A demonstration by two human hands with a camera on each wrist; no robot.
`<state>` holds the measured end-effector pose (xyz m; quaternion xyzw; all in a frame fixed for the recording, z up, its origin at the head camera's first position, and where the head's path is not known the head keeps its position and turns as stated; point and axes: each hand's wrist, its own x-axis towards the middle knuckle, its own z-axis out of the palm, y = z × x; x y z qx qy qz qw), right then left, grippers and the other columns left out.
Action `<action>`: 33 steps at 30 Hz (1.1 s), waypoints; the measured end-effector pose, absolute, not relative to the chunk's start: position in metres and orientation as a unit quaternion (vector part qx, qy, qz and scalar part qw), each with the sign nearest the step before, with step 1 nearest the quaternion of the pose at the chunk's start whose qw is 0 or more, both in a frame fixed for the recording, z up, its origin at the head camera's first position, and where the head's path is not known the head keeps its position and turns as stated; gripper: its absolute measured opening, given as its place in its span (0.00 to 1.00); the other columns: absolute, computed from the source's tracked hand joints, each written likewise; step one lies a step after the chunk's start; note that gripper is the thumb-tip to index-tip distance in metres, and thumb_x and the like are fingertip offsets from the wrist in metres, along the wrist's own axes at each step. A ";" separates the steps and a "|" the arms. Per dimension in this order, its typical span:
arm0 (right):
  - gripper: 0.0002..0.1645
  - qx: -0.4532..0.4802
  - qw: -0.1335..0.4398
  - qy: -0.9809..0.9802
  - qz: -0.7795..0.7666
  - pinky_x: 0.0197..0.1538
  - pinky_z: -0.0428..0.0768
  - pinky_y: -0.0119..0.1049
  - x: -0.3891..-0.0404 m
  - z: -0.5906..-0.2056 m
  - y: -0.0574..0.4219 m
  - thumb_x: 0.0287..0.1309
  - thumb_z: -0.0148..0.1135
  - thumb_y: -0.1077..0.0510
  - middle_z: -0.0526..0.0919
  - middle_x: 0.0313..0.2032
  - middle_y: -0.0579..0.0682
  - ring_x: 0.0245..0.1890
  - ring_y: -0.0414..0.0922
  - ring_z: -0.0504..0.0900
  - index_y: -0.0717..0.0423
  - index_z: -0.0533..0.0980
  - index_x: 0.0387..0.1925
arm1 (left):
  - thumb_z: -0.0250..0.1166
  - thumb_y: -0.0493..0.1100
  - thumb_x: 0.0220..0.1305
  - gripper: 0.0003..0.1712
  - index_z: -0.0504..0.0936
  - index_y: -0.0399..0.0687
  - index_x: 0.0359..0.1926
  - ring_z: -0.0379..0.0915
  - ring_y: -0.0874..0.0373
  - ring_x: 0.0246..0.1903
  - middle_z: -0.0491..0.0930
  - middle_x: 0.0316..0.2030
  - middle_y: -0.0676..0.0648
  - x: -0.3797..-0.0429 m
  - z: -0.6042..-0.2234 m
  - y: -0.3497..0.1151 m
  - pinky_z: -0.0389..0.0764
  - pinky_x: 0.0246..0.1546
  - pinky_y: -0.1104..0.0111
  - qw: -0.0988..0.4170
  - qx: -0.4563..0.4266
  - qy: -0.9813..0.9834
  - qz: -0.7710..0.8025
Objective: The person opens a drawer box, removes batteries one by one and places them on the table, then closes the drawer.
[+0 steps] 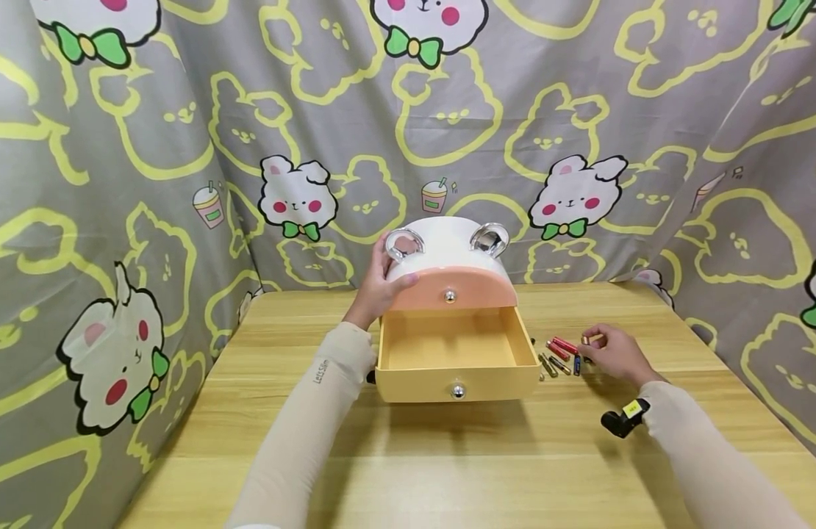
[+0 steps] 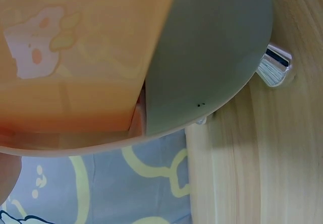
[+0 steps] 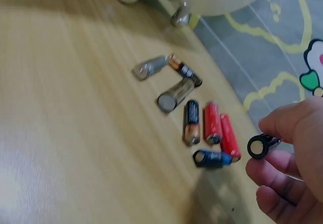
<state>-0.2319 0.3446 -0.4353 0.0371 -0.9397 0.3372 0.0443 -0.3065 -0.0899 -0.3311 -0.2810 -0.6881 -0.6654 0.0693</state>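
A rounded drawer box (image 1: 441, 253) with a white top, silver ears and a pink upper front stands at mid-table. Its yellow lower drawer (image 1: 457, 382) is pulled out, bare inside. My left hand (image 1: 375, 288) grips the box's upper left side, thumb on the pink front. To the box's right, my right hand (image 1: 616, 354) pinches a black-ended battery (image 3: 258, 146) between thumb and fingers. Below it in the right wrist view lie a blue battery (image 3: 214, 158), a red battery (image 3: 212, 123) and several others.
The wooden table (image 1: 461, 470) ends at a grey patterned curtain (image 1: 355, 110) behind and on both sides. Silver feet (image 3: 180, 14) of the box show near the batteries. A black wrist camera (image 1: 623, 419) hangs below my right sleeve, close over the table.
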 end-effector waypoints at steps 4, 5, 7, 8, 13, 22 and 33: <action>0.21 0.027 0.035 -0.941 0.336 0.28 0.74 0.39 -0.231 -0.446 0.350 0.62 0.63 0.55 0.80 0.31 0.54 0.26 0.44 0.77 0.67 0.73 0.48 | 0.65 0.30 0.56 0.55 0.38 0.40 0.74 0.56 0.44 0.66 0.57 0.68 0.32 -0.297 -0.322 -0.090 0.58 0.65 0.61 0.064 -0.284 -0.688 -0.665; 0.21 0.023 0.031 -0.940 0.338 0.28 0.75 0.39 -0.231 -0.448 0.350 0.62 0.63 0.54 0.80 0.31 0.54 0.25 0.44 0.77 0.67 0.73 0.48 | 0.65 0.30 0.56 0.55 0.38 0.40 0.74 0.55 0.42 0.66 0.57 0.68 0.31 -0.294 -0.320 -0.090 0.58 0.65 0.60 0.063 -0.285 -0.688 -0.665; 0.22 0.017 0.025 -0.938 0.345 0.27 0.76 0.39 -0.231 -0.452 0.352 0.62 0.62 0.54 0.80 0.32 0.55 0.24 0.45 0.78 0.68 0.72 0.48 | 0.63 0.29 0.56 0.54 0.37 0.39 0.74 0.55 0.40 0.66 0.56 0.68 0.29 -0.292 -0.317 -0.090 0.58 0.65 0.59 0.063 -0.286 -0.689 -0.663; 0.22 0.015 0.022 -0.937 0.348 0.27 0.77 0.39 -0.230 -0.454 0.352 0.62 0.62 0.54 0.81 0.32 0.55 0.24 0.45 0.78 0.68 0.72 0.48 | 0.64 0.29 0.56 0.54 0.37 0.40 0.74 0.54 0.39 0.66 0.56 0.68 0.29 -0.291 -0.317 -0.090 0.58 0.65 0.60 0.062 -0.286 -0.690 -0.661; 0.22 0.002 0.022 -0.939 0.342 0.29 0.76 0.38 -0.228 -0.463 0.355 0.61 0.63 0.52 0.82 0.31 0.54 0.26 0.44 0.78 0.68 0.73 0.46 | 0.64 0.30 0.56 0.54 0.37 0.40 0.74 0.53 0.37 0.67 0.55 0.68 0.28 -0.291 -0.316 -0.090 0.57 0.65 0.57 0.061 -0.287 -0.692 -0.660; 0.29 -0.022 0.021 -0.946 0.323 0.37 0.74 0.44 -0.226 -0.474 0.355 0.63 0.60 0.42 0.82 0.34 0.56 0.33 0.50 0.79 0.66 0.76 0.47 | 0.65 0.30 0.55 0.54 0.39 0.39 0.74 0.58 0.45 0.64 0.58 0.67 0.30 -0.291 -0.317 -0.090 0.59 0.64 0.62 0.063 -0.280 -0.693 -0.661; 0.38 -0.041 0.020 -0.928 0.371 0.30 0.75 0.39 -0.222 -0.467 0.348 0.68 0.51 0.40 0.78 0.37 0.58 0.30 0.48 0.76 0.72 0.65 0.59 | 0.63 0.29 0.56 0.53 0.38 0.38 0.73 0.56 0.40 0.65 0.56 0.67 0.27 -0.292 -0.316 -0.086 0.58 0.65 0.61 0.062 -0.291 -0.684 -0.666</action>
